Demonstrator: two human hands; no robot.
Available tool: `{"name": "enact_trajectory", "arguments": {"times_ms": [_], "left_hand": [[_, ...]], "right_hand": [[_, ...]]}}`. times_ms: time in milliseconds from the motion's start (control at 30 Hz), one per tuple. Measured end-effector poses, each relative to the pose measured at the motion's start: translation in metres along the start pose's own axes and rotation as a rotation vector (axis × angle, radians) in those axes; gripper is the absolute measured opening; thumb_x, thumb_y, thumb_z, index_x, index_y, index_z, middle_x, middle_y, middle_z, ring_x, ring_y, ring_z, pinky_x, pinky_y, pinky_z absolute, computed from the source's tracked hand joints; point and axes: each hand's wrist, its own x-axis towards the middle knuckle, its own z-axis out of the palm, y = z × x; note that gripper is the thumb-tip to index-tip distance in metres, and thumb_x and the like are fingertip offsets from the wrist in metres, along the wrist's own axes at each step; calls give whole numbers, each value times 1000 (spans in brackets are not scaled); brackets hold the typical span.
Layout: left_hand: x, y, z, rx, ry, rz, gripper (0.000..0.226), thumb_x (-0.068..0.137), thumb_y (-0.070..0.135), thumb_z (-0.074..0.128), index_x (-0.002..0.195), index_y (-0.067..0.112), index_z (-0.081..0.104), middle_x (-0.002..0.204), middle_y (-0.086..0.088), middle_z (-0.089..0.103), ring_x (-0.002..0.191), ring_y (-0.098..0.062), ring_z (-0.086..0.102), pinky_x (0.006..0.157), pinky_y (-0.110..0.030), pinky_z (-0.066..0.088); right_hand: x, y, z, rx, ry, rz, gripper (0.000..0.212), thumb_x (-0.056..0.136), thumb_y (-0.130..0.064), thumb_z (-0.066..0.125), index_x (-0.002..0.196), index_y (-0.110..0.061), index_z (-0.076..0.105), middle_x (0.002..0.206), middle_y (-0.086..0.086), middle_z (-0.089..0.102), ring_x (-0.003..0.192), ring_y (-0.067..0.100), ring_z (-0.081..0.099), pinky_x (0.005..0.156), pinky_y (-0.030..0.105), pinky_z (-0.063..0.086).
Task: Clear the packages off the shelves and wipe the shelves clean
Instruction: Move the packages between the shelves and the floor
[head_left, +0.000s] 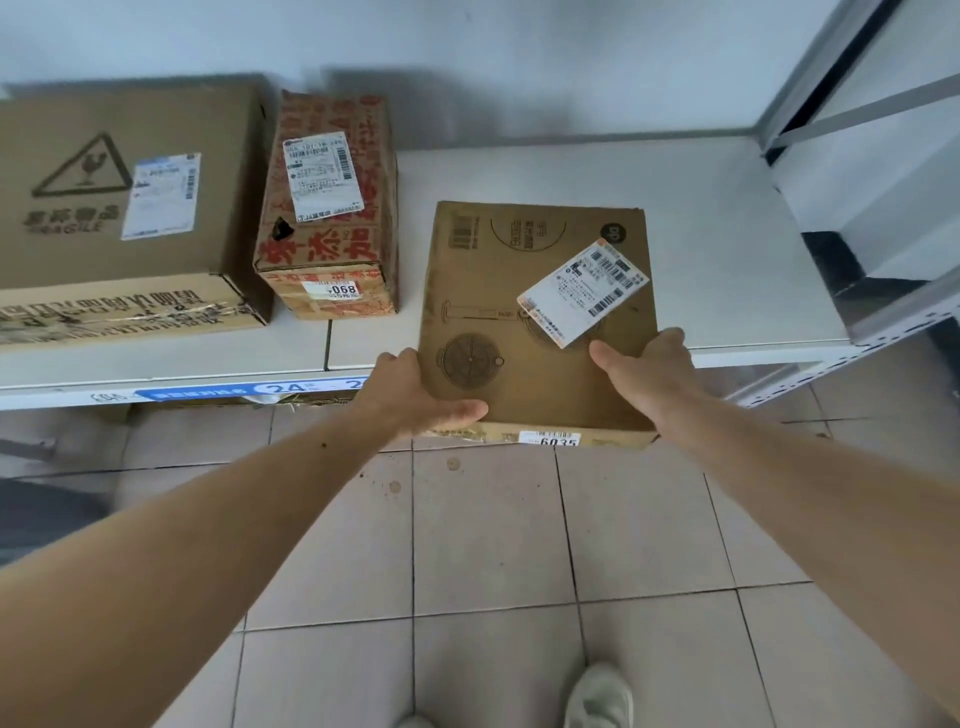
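We have both hands on the flat brown cardboard box (535, 322), the one with fan line drawings and a white shipping label (583, 292) stuck skewed on its top. Left hand (415, 397) clamps the near-left corner: thumb lies flat on the top face, fingers run under the box and are hidden. Right hand (644, 371) clamps the near-right edge: thumb on top just below the label, fingers wrapped over the side, tips hidden. The box sits half on the white shelf (727, 249), with its near end overhanging the front edge above the tiled floor (493, 545); a sticker reading 6035 (557, 440) shows on its front face. We can't tell whether the far end touches the shelf or is lifted. To the left, well apart from it, a red-printed carton (327, 208) stands on the same shelf, tagged 068 on its front, and just beside that a large brown box (119, 208) marked FRAGILE with its own label. Blue strip (249, 389) on the shelf's front edge reads 24. One pale shoe (597, 696) shows at the bottom.
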Motion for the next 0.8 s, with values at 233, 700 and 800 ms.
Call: {"name": "enact_trajectory", "arguments": {"times_ms": [233,700,800], "left_hand": [[62,12,-9,-126,62,-41,109,30,73,82,119,14,58,114,-1,61,102,-19,61,90,-37,56],[139,48,-13,-165,150,-174,95,49,60,89,124,14,53,115,-2,62,107,-23,57,96,-43,50],[143,50,-16,-185,141,-192,91,51,57,90,123,16,54,115,-2,63,107,-23,58,95,-44,51]], "right_hand": [[66,-38,11,-21,-1,-93,80,90,-45,66,148,-7,26,147,10,42,132,29,46,104,39,42],[157,-74,22,-42,-24,-154,81,90,-46,66,148,-6,26,151,12,38,137,30,43,108,39,38],[166,-76,28,-63,-42,-152,81,89,-47,66,147,-6,27,150,12,40,136,31,43,111,42,39]]}}
